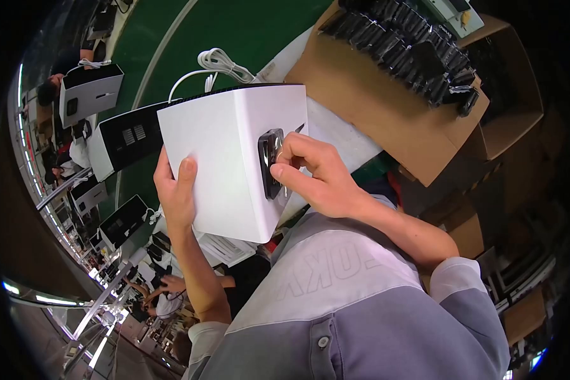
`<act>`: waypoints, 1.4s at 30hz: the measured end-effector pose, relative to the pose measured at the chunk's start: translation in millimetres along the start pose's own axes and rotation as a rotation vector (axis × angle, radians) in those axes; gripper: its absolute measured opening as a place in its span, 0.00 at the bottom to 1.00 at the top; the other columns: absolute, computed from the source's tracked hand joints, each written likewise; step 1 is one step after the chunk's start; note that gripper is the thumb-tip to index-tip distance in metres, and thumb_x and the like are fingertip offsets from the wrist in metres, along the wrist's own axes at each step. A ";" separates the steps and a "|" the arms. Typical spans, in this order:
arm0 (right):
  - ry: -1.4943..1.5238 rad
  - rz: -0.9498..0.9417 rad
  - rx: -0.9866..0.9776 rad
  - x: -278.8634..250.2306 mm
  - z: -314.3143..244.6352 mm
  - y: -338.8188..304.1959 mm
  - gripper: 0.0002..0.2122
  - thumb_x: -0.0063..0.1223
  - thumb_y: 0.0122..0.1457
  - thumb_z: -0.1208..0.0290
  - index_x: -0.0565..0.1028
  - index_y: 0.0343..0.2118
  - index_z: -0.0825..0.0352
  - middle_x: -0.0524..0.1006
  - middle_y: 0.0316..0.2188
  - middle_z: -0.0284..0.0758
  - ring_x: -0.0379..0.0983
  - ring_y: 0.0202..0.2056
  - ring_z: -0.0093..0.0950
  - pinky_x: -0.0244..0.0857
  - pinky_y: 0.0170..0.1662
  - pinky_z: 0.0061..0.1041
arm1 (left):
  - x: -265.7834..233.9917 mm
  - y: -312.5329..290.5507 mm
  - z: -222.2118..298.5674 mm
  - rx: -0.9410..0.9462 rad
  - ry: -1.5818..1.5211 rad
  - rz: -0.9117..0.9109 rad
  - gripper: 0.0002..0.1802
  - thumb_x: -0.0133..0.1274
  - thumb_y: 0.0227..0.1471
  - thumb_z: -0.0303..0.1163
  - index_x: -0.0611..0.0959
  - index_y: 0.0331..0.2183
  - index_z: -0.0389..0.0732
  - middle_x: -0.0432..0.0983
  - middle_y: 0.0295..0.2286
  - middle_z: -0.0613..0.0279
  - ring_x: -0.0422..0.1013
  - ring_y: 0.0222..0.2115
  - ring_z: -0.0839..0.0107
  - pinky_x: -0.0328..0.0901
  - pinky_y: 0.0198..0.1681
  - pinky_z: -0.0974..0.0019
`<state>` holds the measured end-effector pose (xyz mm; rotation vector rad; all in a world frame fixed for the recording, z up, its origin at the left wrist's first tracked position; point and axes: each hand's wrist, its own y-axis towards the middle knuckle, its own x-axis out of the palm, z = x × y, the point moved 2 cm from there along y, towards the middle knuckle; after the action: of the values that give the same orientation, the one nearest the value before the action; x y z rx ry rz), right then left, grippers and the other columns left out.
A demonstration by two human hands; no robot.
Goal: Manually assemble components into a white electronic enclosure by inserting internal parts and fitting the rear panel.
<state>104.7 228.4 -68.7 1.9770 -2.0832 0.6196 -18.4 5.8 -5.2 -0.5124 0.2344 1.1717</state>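
Note:
A white box-shaped appliance (212, 142) stands tilted in front of me, with a white cable coil (223, 62) behind its top edge. My left hand (176, 189) grips its left side, thumb laid along the white face. On the narrow right face sits a glossy black rounded panel (270, 163). My right hand (316, 172) is at this panel, thumb and forefinger pinched together against its right part. A thin shiny strip shows by the fingertips, too small to name, and what they pinch is hidden.
A cardboard sheet (373, 88) to the right bears rows of black wrapped parts (418, 54), with an open carton (513, 95) beyond. Similar appliances (92, 95) line the green conveyor (177, 38) at left. Other people work at the lower left.

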 end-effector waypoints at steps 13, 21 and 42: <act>-0.173 -0.128 -0.050 -8.6 -14.4 13.8 0.09 0.52 0.62 0.72 0.69 0.27 0.70 0.68 0.26 0.34 0.63 0.28 0.27 0.59 0.34 0.28 | 0.6 1.2 3.9 -0.007 -0.044 0.005 0.40 0.62 0.55 0.50 0.71 0.57 0.29 0.75 0.47 0.55 0.71 0.46 0.69 0.63 0.53 0.66; -0.163 -0.150 -0.052 -15.7 -15.4 14.0 0.08 0.52 0.62 0.73 0.69 0.27 0.70 0.68 0.25 0.35 0.62 0.28 0.28 0.57 0.33 0.28 | 3.3 1.9 5.5 -0.028 -0.079 0.006 0.41 0.63 0.53 0.49 0.70 0.57 0.29 0.75 0.46 0.55 0.71 0.45 0.70 0.64 0.52 0.66; -0.250 -0.247 -0.062 -17.1 -18.9 25.7 0.08 0.50 0.62 0.74 0.67 0.26 0.70 0.68 0.25 0.37 0.63 0.28 0.31 0.58 0.33 0.30 | 3.2 3.2 5.0 -0.047 -0.047 0.014 0.44 0.62 0.52 0.54 0.70 0.57 0.29 0.75 0.45 0.55 0.71 0.45 0.69 0.65 0.50 0.66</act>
<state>78.2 252.4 -63.2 2.3277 -1.9115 0.2705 -20.6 11.8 -3.2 -0.5246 0.1708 1.2037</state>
